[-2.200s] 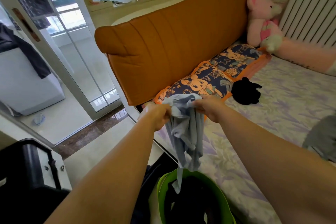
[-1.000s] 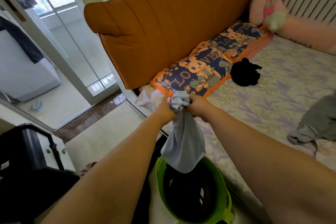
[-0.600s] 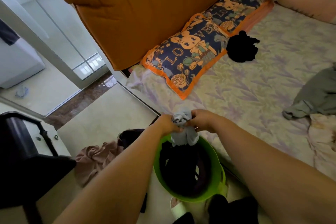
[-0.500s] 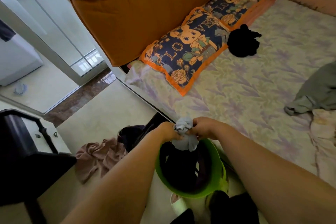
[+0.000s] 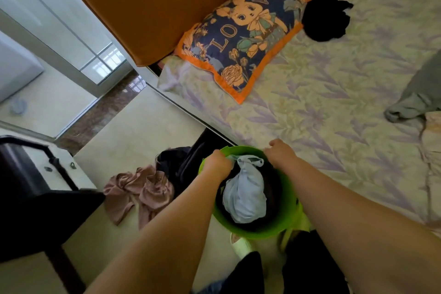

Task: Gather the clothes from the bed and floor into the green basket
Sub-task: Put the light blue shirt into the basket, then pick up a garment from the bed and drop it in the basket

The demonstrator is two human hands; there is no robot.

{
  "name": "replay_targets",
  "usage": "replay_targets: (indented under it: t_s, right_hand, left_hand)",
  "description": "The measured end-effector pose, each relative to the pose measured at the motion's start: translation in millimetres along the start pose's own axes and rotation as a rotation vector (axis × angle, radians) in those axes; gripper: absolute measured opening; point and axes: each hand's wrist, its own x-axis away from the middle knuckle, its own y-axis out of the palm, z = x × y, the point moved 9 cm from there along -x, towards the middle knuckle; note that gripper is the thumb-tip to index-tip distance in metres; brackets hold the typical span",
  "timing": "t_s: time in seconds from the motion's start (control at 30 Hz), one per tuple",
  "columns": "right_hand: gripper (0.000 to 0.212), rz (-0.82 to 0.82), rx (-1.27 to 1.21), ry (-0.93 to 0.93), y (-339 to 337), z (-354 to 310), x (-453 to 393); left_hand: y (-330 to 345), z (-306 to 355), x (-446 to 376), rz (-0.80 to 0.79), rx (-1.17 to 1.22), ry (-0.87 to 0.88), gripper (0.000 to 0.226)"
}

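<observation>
A: Item one — green basket [image 5: 290, 221]?
B: On the floor, hard against the side of the bed [image 5: 334, 93]. Dark clothing lines the inside; a pale blue garment [image 5: 244, 194] lies bunched on top of it.

A: Left hand [image 5: 216, 168]?
B: Over the basket's near-left rim, fingers curled round the upper end of the pale blue garment. Gripping it.

A: Right hand [image 5: 280, 153]?
B: Above the far rim, knuckles up, fingers curled under. Just beside a loose tip of the blue cloth — whether it pinches that tip or holds nothing, I cannot tell.

A: Clothes outside the basket?
B: On the floor: a pink garment [image 5: 138, 192], crumpled, left of the basket; a dark garment [image 5: 175, 162] between the two. On the bed: a black garment [image 5: 325, 19] just beside the patterned pillow [image 5: 241, 38]; a grey garment [image 5: 416, 100] at the right edge, partly cut off.

A: Fixtures?
B: Orange headboard [image 5: 155, 5] behind the pillow. Black chair [image 5: 35, 212] at lower left. White slipper [image 5: 241, 244] below the basket.
</observation>
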Motion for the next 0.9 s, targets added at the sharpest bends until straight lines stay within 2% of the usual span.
replay_targets:
  t_s: [0.1,0.23,0.43,0.63,0.73,0.9]
  right_hand:
    - [0.032,-0.007,-0.020,-0.042,-11,-9,-3]
    - [0.031,-0.020,-0.094,-0.069,-27,-27,1]
    - [0.028,-0.054,-0.145,-0.123,-56,-57,-4]
    - [0.028,-0.033,-0.222,-0.121,-109,-81,-40]
    - [0.028,-0.029,-0.248,-0.116,-141,-95,-78]
    - [0.029,0.022,-0.176,-0.154,-210,-119,-159]
  left_hand:
    - [3,16,-2,-0.046,0.021,0.033,0.036]
    - [-3,60,-1,-0.075,0.025,0.137,0.022]
    - [-24,123,-2,-0.083,-0.021,0.247,0.045]
    - [-57,190,-25,-0.063,0.026,0.296,0.041]
    - [-72,237,-49,-0.075,0.000,0.329,0.032]
    - [-79,323,-115,-0.087,0.012,0.332,0.044]
